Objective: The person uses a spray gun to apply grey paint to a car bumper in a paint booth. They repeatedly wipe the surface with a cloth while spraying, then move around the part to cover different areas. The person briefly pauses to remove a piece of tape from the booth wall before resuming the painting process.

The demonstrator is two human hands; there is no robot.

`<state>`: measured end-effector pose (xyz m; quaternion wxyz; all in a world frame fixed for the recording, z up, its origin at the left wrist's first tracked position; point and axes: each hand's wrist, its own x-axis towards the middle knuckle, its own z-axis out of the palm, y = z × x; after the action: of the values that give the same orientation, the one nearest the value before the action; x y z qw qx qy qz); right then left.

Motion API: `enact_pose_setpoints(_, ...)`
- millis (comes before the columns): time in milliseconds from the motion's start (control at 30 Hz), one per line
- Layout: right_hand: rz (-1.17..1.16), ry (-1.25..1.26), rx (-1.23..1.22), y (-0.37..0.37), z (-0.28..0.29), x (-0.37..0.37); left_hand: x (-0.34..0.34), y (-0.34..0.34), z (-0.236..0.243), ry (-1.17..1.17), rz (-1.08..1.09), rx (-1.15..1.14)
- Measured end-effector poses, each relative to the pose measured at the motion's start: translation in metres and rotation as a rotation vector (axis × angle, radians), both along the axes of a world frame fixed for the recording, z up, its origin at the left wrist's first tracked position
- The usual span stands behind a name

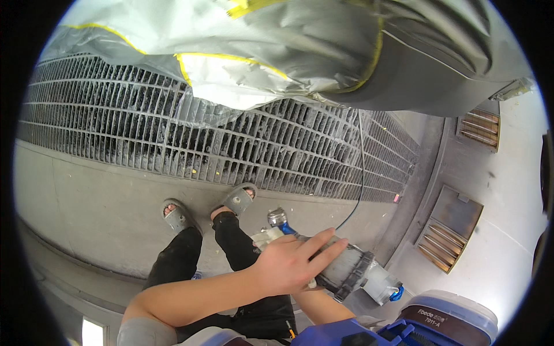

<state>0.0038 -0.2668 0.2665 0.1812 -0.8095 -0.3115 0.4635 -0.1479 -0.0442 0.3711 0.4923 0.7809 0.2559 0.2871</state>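
Note:
My left hand reaches across from the left and lies over a grey, paint-stained spray gun cup. Its fingers curve over the cup's side, with two of them showing long on top. A silver, round nozzle end and a blue piece stick out beyond the hand. Around the cup runs a dark ring; past it is a translucent whitish part with a blue tip. My right forearm comes up from below, and its hand is hidden behind the cup and my left hand.
A floor grating runs across ahead of my sandalled feet. Beyond it hangs grey and white masking sheeting edged with yellow tape. A thin dark hose crosses the grating. Slatted wall panels are at right; a blue respirator fills the lower edge.

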Motion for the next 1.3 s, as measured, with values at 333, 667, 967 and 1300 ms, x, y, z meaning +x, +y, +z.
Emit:
enact_pose_setpoints(333, -0.665, 0.089, 0.627, 0.075, -0.064, 0.054, 0.067, 0.097, -0.078, -0.301, -0.424, -0.524)
enact_pose_setpoints(667, -0.779, 0.136, 0.901, 0.109, -0.097, 0.142, 0.128, 0.211, -0.189, -0.555, -0.234, -1.361)
enact_pose_setpoints(967, -0.953, 0.082, 0.893, 0.12, -0.098, 0.153, 0.154, 0.232, -0.203, -0.711, -0.262, -1.385)
enact_pose_setpoints(1300, -1.072, 0.119, 0.864, 0.139, -0.102, 0.155, 0.176, 0.23, -0.215, -0.732, -0.261, -1.389)
